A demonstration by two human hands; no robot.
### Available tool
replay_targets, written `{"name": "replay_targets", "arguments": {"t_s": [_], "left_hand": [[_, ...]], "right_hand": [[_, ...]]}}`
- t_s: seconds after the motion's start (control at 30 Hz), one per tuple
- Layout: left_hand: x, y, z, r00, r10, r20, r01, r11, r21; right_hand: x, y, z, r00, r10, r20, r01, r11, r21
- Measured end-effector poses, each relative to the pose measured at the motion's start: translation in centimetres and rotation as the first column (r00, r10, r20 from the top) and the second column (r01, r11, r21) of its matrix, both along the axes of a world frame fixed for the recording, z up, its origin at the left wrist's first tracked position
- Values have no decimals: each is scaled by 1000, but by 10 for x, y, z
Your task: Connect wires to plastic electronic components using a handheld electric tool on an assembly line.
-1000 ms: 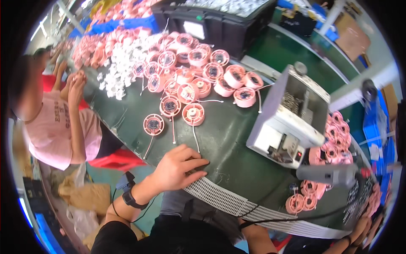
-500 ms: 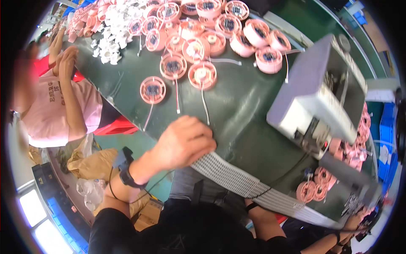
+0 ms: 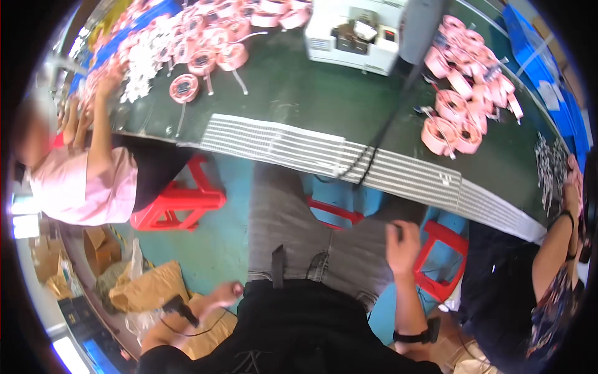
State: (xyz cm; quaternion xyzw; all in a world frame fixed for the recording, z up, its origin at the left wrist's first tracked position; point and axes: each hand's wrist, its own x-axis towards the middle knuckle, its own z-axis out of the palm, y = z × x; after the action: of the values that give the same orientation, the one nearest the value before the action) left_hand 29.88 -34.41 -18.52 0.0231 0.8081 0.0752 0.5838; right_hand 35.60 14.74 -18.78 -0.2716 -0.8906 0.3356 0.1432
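Observation:
My left hand (image 3: 228, 293) hangs low beside my left hip, away from the table; its fingers look curled but are smeared by motion. Over my right thigh is my right hand (image 3: 403, 246), fingers bent inward; a small dark patch shows at the fingertips, too unclear to name. Neither hand touches the table. In front of me, a perforated white strip (image 3: 274, 138) lies along the edge of the green table (image 3: 268, 93). A white machine (image 3: 352, 37) stands beyond it. Nearest on the left is a round pink part with a wire (image 3: 184, 88).
Many pink round parts (image 3: 232, 57) and white pieces (image 3: 138, 75) lie at the far left; more pink parts (image 3: 451, 106) are piled at right. Co-workers sit on both sides, one in a pink shirt (image 3: 68, 187). Red stools (image 3: 180, 202) stand on the floor.
My left hand has left the table edge and dropped beside my hip. My right hand has come into view over my thigh. The view has swung, placing the machine straight ahead.

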Motion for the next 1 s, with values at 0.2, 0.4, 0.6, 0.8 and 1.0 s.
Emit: {"name": "replay_targets", "arguments": {"t_s": [0.2, 0.4, 0.6, 0.8, 1.0], "left_hand": [[-20, -1, -77, 1000, 17, -18, -13, 976, 218], [-96, 15, -149, 976, 209, -62, -156, 870, 468], [-128, 11, -202, 896, 439, 60, -378, 688, 619], [-127, 16, -220, 708, 666, 235, -611, 410, 677], [-124, -33, -207, 528, 760, 379, -741, 194, 643]], "right_hand": [[250, -58, -197, 820, -383, 425, 462, 882, -95], [170, 4, -211, 900, -355, 254, 392, 913, -111], [116, 68, -205, 961, -186, 206, 217, 966, -142], [43, 149, -169, 976, 83, 203, -43, 980, -196], [22, 149, -138, 943, 266, 202, -192, 926, -325]]}}
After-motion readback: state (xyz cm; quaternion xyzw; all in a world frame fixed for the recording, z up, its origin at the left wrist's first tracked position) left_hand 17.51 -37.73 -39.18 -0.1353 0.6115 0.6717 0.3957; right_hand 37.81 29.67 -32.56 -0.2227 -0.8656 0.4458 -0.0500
